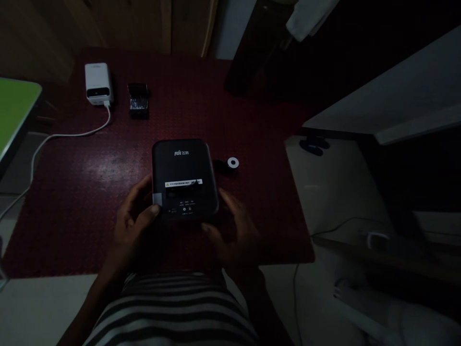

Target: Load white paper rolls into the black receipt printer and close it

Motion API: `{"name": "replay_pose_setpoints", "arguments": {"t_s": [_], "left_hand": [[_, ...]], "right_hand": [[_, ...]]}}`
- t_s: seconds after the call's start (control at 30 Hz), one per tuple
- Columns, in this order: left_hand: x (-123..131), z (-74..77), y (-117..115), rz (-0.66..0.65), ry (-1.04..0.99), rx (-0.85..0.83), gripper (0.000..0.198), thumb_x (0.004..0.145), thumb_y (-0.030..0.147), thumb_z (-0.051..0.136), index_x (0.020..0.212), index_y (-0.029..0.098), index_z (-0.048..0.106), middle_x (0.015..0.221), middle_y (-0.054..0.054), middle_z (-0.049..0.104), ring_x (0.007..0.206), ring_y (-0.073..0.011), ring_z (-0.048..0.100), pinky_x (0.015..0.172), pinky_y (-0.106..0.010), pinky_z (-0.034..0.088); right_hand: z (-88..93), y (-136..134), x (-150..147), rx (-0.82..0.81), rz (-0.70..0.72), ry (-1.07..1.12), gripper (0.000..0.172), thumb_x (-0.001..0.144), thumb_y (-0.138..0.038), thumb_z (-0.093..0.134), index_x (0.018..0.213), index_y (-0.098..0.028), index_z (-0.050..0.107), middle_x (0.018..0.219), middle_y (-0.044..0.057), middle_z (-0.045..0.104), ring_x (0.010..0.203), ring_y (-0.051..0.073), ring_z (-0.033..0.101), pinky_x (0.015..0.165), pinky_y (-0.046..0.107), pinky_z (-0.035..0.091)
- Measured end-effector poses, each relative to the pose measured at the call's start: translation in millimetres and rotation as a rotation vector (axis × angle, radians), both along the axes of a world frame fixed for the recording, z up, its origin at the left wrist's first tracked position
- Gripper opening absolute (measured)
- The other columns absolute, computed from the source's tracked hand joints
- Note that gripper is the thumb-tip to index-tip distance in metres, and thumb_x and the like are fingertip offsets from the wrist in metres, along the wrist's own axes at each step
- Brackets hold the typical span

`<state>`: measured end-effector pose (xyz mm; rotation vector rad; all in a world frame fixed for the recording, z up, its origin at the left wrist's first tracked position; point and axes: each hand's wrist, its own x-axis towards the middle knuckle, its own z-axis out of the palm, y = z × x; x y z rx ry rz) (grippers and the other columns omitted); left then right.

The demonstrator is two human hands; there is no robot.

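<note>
A black receipt printer (182, 168) with a white logo, a warning label and small front buttons rests on the dark red table in front of me. My left hand (135, 214) grips its near left corner, thumb on the top edge by a pale square sticker (157, 199) and fingers along the side. At the near right corner, my right hand (234, 228) is open, its index finger by the printer's side and its thumb apart from the front edge. Just right of the printer lies a small black item with a white ring-shaped end (233, 163).
A white box-shaped device (98, 81) with a plugged-in white cable (72, 135) stands at the far left. Beside it sits a small open black case (139, 102). A green tabletop (16, 108) borders the left. Dark slippers (314, 144) lie on the floor at right.
</note>
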<state>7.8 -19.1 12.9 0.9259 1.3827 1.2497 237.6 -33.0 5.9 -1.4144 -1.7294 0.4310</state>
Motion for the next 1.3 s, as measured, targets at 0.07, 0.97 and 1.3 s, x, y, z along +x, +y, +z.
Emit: {"name": "replay_pose_setpoints", "arguments": {"t_s": [0.07,0.97,1.3], "left_hand": [[3.8,7.8,1.7,0.011,0.013,-0.037,0.060,0.091,0.045,0.086,0.148,0.030,0.075,0.152,-0.009,0.075,0.142,-0.0364,0.071,0.108,-0.044,0.066],[14.6,21.5,14.1,0.081,-0.121,-0.159,0.057,0.080,0.026,0.076,0.137,0.024,0.076,0.132,-0.007,0.080,0.098,-0.0250,0.077,0.073,-0.032,0.058],[5.8,-1.7,-4.1,-0.055,0.192,0.086,0.073,0.096,0.052,0.082,0.161,0.029,0.061,0.161,-0.011,0.066,0.150,-0.0376,0.061,0.120,-0.051,0.056]], "right_hand": [[-8.5,-4.2,-2.0,-0.038,-0.003,-0.003,0.063,0.106,-0.045,0.073,0.163,-0.026,0.055,0.148,0.014,0.078,0.133,0.032,0.079,0.105,0.050,0.071],[-12.1,2.5,-4.3,-0.065,-0.018,0.006,0.048,0.107,-0.038,0.074,0.152,-0.026,0.064,0.140,0.013,0.082,0.125,0.030,0.082,0.103,0.047,0.071],[28.2,41.2,9.3,0.160,0.080,-0.074,0.029,0.113,-0.019,0.060,0.135,-0.027,0.077,0.125,0.006,0.088,0.112,0.024,0.085,0.102,0.041,0.069]]}}
